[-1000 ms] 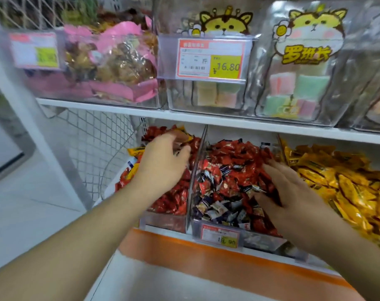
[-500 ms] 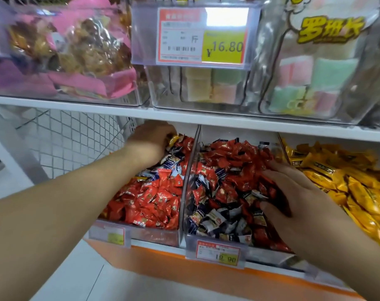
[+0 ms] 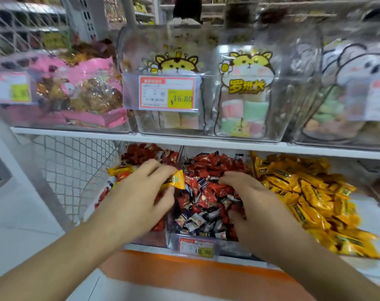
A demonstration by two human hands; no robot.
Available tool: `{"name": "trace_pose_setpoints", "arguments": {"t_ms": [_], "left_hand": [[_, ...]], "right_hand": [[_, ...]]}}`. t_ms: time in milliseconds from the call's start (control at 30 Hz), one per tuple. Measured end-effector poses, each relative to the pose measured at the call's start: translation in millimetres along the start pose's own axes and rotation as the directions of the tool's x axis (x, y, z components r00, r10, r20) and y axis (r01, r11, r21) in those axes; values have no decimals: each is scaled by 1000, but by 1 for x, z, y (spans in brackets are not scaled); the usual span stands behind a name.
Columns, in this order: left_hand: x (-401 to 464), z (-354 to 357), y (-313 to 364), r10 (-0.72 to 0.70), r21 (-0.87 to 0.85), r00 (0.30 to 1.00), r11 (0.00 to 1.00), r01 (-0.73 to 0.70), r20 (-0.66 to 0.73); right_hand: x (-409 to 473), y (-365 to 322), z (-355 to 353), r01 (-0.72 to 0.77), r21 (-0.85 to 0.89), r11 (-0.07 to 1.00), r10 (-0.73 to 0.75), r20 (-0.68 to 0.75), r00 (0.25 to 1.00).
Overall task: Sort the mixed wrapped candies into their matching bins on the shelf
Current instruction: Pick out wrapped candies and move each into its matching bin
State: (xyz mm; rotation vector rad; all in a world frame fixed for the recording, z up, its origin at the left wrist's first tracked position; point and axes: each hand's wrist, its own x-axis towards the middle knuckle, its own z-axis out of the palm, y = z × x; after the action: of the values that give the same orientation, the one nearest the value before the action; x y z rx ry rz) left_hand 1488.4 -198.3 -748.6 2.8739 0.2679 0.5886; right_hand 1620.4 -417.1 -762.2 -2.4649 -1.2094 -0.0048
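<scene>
Three clear bins stand side by side on the lower shelf. My left hand [image 3: 139, 198] pinches a yellow wrapped candy [image 3: 177, 180] above the divider between the left bin [image 3: 150, 237] and the middle bin [image 3: 176, 241]. The left bin holds mostly red candies [image 3: 141, 152] with a stray yellow candy [image 3: 120, 170]. Red and dark-and-white candies [image 3: 206, 187] fill the middle bin, where my right hand [image 3: 253, 205] lies with fingers curled into the pile; whether it holds any is hidden. The right bin [image 3: 371, 205] is full of yellow candies [image 3: 304, 187].
The upper shelf board [image 3: 184, 141] hangs low over the bins, carrying clear tubs of marshmallow packs [image 3: 243, 109] and pink snack bags [image 3: 82, 94]. A price tag [image 3: 196, 246] fronts the middle bin. A wire mesh panel [image 3: 61, 170] closes the left side.
My left hand has come back from the rear of the left bin with a yellow candy and moved right towards the middle. My right hand stays in the middle bin.
</scene>
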Motion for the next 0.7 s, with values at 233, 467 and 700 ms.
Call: {"name": "trace_pose_setpoints", "arguments": {"t_ms": [233,467,700], "left_hand": [[-1,24,64,-130,-388,983,906,170,127],[11,47,85,-187,-608,961,745,275,205],[13,46,72,-183,-478,976,851,219,121]], "right_hand": [[-19,4,-18,54,144,988,-50,-36,998],[-26,29,-26,36,13,999,-35,-72,997],[-6,94,-41,-404,35,914,378,-438,816]]}}
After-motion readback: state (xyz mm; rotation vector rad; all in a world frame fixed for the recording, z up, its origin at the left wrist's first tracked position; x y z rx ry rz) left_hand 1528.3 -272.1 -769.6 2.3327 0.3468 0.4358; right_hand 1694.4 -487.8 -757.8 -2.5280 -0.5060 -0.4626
